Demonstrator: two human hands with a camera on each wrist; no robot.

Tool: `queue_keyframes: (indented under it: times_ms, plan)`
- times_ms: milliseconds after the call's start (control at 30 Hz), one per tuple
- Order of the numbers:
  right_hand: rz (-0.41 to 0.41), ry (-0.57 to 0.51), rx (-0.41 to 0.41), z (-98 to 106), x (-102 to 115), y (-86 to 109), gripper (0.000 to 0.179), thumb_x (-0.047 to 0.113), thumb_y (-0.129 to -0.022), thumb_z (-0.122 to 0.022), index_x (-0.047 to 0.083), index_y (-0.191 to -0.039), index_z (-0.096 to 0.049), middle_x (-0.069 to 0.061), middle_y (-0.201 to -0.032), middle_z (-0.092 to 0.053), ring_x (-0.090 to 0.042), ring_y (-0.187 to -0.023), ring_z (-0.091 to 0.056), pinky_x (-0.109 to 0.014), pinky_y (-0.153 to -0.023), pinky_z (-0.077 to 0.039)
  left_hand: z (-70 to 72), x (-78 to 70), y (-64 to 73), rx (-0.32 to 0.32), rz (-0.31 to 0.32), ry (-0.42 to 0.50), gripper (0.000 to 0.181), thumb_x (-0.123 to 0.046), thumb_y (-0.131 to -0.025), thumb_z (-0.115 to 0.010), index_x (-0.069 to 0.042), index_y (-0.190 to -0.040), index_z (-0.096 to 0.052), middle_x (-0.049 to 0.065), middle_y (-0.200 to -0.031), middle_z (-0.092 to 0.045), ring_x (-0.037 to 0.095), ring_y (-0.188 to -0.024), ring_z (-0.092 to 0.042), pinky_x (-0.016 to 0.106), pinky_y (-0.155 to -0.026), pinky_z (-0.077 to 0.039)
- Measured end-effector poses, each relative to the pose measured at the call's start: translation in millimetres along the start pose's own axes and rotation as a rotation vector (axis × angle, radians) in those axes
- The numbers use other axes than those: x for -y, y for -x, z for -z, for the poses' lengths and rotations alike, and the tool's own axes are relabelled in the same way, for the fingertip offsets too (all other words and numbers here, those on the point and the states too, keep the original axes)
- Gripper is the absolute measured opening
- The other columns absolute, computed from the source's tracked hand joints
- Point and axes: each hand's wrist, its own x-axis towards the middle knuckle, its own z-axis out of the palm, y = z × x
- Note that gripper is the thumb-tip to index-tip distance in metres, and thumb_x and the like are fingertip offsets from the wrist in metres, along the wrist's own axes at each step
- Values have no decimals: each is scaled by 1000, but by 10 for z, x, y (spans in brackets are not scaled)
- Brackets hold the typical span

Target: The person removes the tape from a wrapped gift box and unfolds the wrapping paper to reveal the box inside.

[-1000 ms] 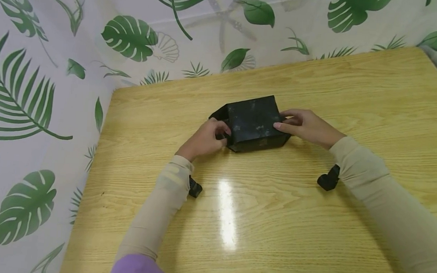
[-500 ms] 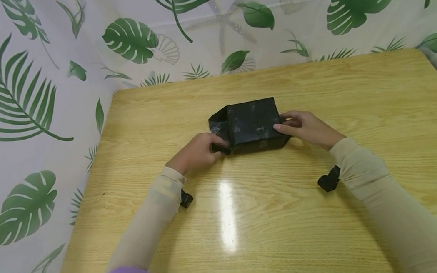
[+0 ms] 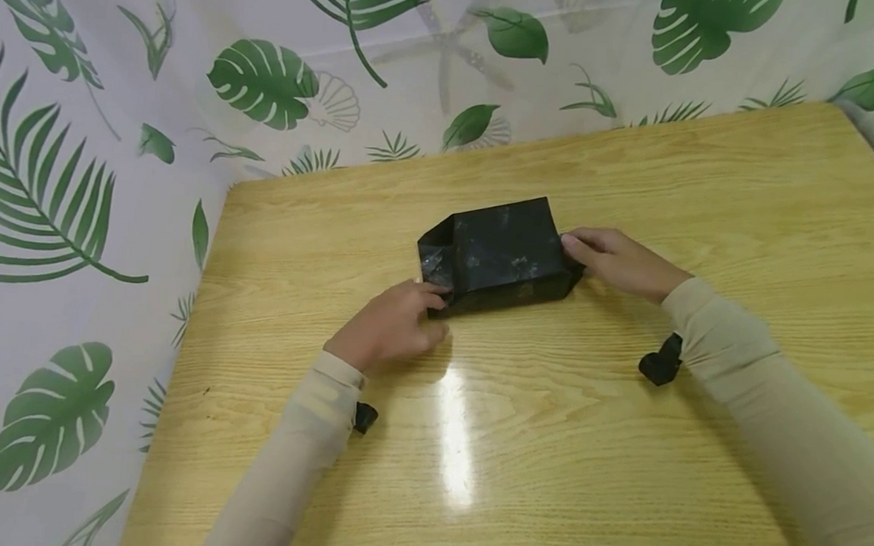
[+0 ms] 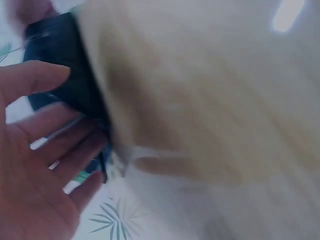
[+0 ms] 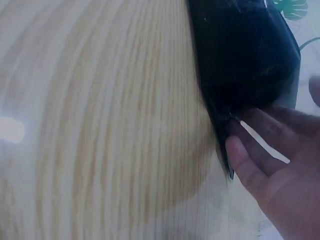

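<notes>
A black box [image 3: 506,248] with scuffed faces lies on the table, its left end open and showing a flap [image 3: 437,266]. My left hand [image 3: 392,324] is at that end, fingertips by the lower flap, thumb held apart and above the tabletop. In the left wrist view its fingers [image 4: 60,135] are fairly straight and reach to the box's dark edge. My right hand [image 3: 621,259] is at the other end, thumb near the top edge. In the right wrist view its fingers [image 5: 250,160] lie extended against the end flap, partly hidden by the box.
The wood-grain table [image 3: 584,449] carries the box near its far side. A leaf-print cloth [image 3: 391,45] hangs behind the table and along its left. Small black wrist devices [image 3: 660,360] hang beneath both sleeves.
My left hand has drawn back down and left from the box's open end, baring the flap. My right thumb has slid off the box's top to its edge. The box has barely moved.
</notes>
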Motion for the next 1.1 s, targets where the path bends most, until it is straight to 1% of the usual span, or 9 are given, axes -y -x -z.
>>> queue_keyframes:
  times_ms: [100, 200, 267, 433, 567, 800, 900, 1000, 1100]
  plan:
    - [7, -10, 30, 22, -35, 1, 49, 24, -104, -36, -1, -146, -31, -22, -146, -35, -36, -132, -36, -53, -102, -35, 43, -21, -14, 21, 61, 123, 39, -31, -92, -55, -12, -126, -61, 3, -124, -61, 15, -98, -60, 34, -95, -45]
    - [22, 11, 55, 29, -85, -38, 47, 4, -99, -40, -3, -145, -31, -24, -143, -38, -37, -130, -39, -52, -102, -37, 67, -33, -9, 19, 100, 201, 37, -32, -93, -53, -16, -126, -58, 3, -111, -64, 14, -73, -57, 33, -82, -48]
    - [48, 60, 49, 25, -133, -81, 48, -2, -96, -43, -5, -143, -34, -24, -139, -43, -37, -127, -42, -52, -100, -38, 70, -38, -3, 11, 115, 220, 40, -37, -94, -51, -17, -128, -55, 3, -112, -63, 15, -77, -59, 35, -82, -48]
    - [117, 205, 15, -1, -235, -167, 45, 0, -92, -54, -8, -136, -44, -24, -127, -53, -36, -118, -50, -51, -95, -43, 54, -71, -5, -21, 129, 211, 68, -59, -90, -49, -16, -142, -38, 3, -136, -51, 20, -118, -53, 40, -99, -43]
    - [174, 309, -12, 1, -276, -186, 34, -1, -90, -55, -6, -124, -56, -17, -119, -57, -31, -110, -55, -49, -91, -46, 37, -124, -29, -36, 134, 173, 83, -69, -85, -47, -15, -147, -32, 4, -136, -52, 22, -121, -52, 42, -99, -43]
    - [227, 390, -26, 48, -254, -120, 20, 0, -91, -58, 4, -108, -67, -11, -114, -59, -27, -102, -58, -45, -83, -49, 27, -226, -92, -41, 171, 41, 78, -68, -87, -45, -14, -144, -40, 4, -127, -60, 23, -102, -63, 42, -91, -48]
    - [208, 384, -20, 70, -231, -69, 17, 2, -92, -58, 8, -106, -67, -11, -117, -60, -28, -105, -58, -45, -83, -50, 30, -244, -109, -45, 164, 9, 73, -64, -90, -46, -12, -141, -45, 6, -106, -69, 18, -73, -65, 40, -84, -51]
    - [207, 385, -8, 96, -212, -33, 18, 2, -93, -57, 6, -107, -67, -13, -116, -62, -29, -106, -59, -45, -84, -50, 29, -248, -118, -38, 149, -11, 67, -60, -92, -46, -12, -139, -49, 6, -81, -69, 17, -53, -57, 38, -77, -52]
    - [233, 390, 11, 121, -208, 3, 18, 1, -93, -57, 4, -108, -66, -15, -115, -63, -30, -107, -59, -45, -86, -50, 24, -256, -129, -39, 126, -31, 62, -57, -93, -45, -13, -135, -53, 6, -89, -70, 19, -60, -61, 38, -77, -52]
